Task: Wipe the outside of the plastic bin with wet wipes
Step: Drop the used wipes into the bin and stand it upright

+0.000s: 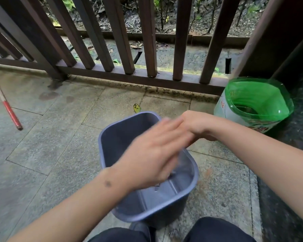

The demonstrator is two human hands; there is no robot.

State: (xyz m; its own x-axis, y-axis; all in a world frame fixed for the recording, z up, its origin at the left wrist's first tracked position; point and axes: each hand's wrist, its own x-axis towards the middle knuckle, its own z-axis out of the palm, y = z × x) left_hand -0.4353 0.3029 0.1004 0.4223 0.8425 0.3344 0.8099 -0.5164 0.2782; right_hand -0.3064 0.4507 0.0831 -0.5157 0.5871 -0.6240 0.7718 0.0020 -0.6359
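On the tiled floor (42, 137), plastic bin (110, 137) is stood upright, long axis toward railing (122, 74). Left hand (147, 154) fingers blurred, extended; right hand (198, 126) grip can't be told. Open floor left.

Two hands (147, 154), one blue bin (112, 137), one green-lined bucket (234, 105), one stick (9, 109).

Smooth blue plastic bin (122, 137); rough speckled stone floor (51, 137); glossy green liner (262, 96).

an outdoor balcony or porch of a home: stone floor tiles (63, 137), a dark wooden railing (147, 41), leaf-strewn garden ground (129, 20) beyond, a green-lined waste bucket (255, 105) in the corner
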